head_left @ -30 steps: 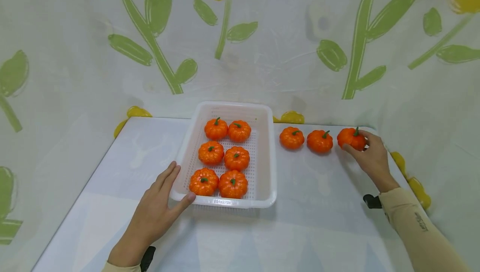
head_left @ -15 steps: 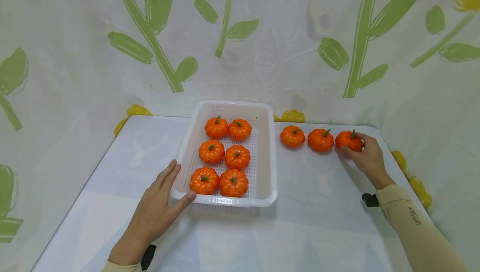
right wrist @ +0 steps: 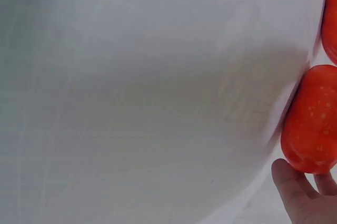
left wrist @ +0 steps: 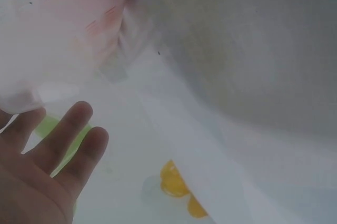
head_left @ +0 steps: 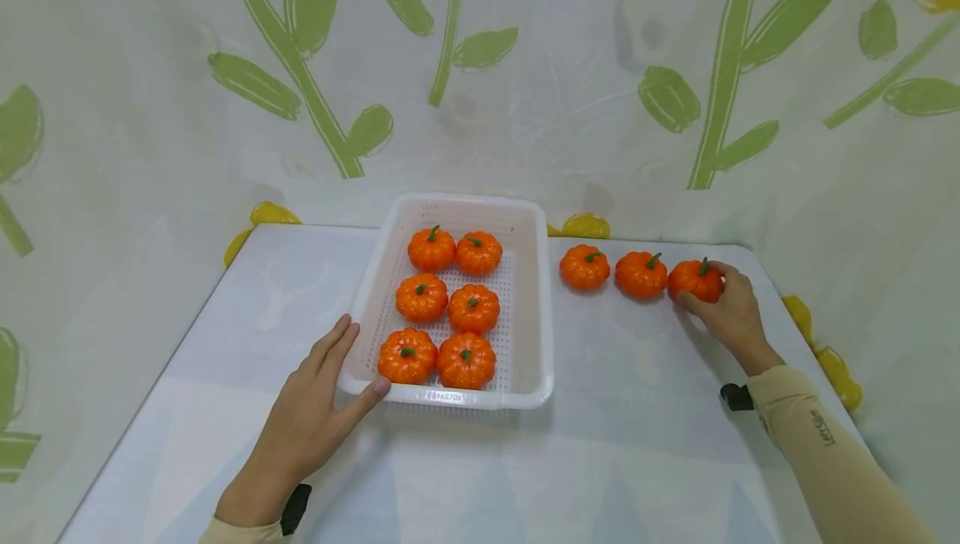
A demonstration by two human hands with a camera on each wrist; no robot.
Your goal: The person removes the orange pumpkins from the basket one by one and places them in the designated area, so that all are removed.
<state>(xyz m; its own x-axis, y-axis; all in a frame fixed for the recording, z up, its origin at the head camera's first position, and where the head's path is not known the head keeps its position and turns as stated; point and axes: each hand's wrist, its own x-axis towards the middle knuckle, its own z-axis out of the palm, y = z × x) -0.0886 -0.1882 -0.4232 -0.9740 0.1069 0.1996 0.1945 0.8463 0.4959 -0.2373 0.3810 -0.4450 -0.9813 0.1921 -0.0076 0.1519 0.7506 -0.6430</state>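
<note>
At the right end of a row on the table, my right hand [head_left: 733, 311] holds a small orange pumpkin [head_left: 694, 281] between thumb and fingers; the right wrist view shows fingertips at the underside of that pumpkin [right wrist: 311, 121]. To its left sit a middle pumpkin [head_left: 641, 276] and another pumpkin [head_left: 584, 267]. My left hand [head_left: 303, 411] lies with extended fingers along the left side of a white plastic basket [head_left: 529, 311], thumb over its front rim. Inside the basket, several pumpkins stand in two columns, among them a front pumpkin [head_left: 466, 361]. In the left wrist view, spread fingers [left wrist: 84, 153] touch the basket wall.
A white table [head_left: 600, 461] with pale blue triangles bears everything. Behind and beside it hangs a pale curtain [head_left: 540, 111] printed with green stems and yellow flowers, close to the table's back and right edges.
The right hand has brought its pumpkin slightly left and down, up beside the middle one of the row. The left hand has stayed at the basket. The head view has tilted slightly.
</note>
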